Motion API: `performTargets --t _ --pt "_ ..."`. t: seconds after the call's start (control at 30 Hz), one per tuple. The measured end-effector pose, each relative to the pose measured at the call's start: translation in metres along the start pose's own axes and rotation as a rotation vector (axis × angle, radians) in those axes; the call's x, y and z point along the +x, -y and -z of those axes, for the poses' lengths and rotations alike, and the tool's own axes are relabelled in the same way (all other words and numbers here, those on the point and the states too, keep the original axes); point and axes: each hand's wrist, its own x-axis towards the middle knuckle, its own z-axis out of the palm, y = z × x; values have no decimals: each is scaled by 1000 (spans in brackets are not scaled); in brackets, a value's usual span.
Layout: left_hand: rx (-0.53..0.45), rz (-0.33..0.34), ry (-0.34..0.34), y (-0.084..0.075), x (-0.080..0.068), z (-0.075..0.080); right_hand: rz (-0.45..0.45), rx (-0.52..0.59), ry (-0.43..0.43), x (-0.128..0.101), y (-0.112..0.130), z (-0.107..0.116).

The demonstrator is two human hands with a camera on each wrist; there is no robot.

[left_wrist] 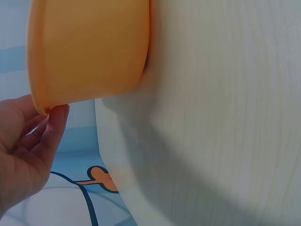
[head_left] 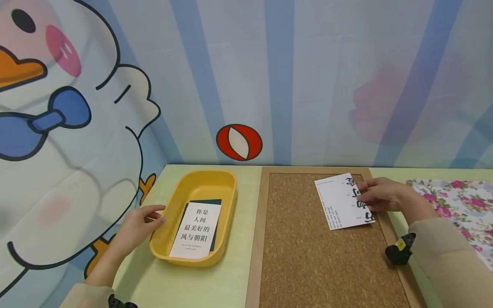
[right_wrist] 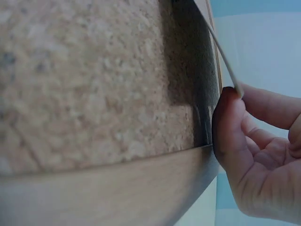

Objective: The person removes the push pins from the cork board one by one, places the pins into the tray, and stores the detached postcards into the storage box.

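Observation:
My right hand (head_left: 385,195) pinches the right edge of a white card (head_left: 337,205) printed with dark green characters. This card is over the upper right of a framed cork board (head_left: 308,256); in the right wrist view the card (right_wrist: 221,52) stands off the cork, edge-on, between thumb and fingers. At the left, my left hand (head_left: 138,224) pinches the rim of a yellow plastic tray (head_left: 232,188); the left wrist view shows thumb and fingers on either side of that rim. Inside the tray a white card with black characters (head_left: 198,226) lies over a dark green card (head_left: 216,202).
A floral-patterned cloth (head_left: 458,201) lies to the right of the board, partly behind the right sleeve. The pale wooden table (head_left: 240,239) meets a wall hanging (head_left: 316,85) with a cartoon duck and a red ball along its far edge.

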Motion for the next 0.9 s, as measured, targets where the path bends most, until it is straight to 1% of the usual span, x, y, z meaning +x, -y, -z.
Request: performTargets --t 0.23,0.57,0.73,0.9 --pt "-31 10 15 -1 0 2 -7 109 36 0 -1 0" --pt "-110 19 21 4 1 2 -18 182 69 0 2 0" --pt "-119 25 24 6 1 2 -13 226 85 -2 3 0" --pt "-124 41 31 5 0 1 -16 294 104 -3 4 0"
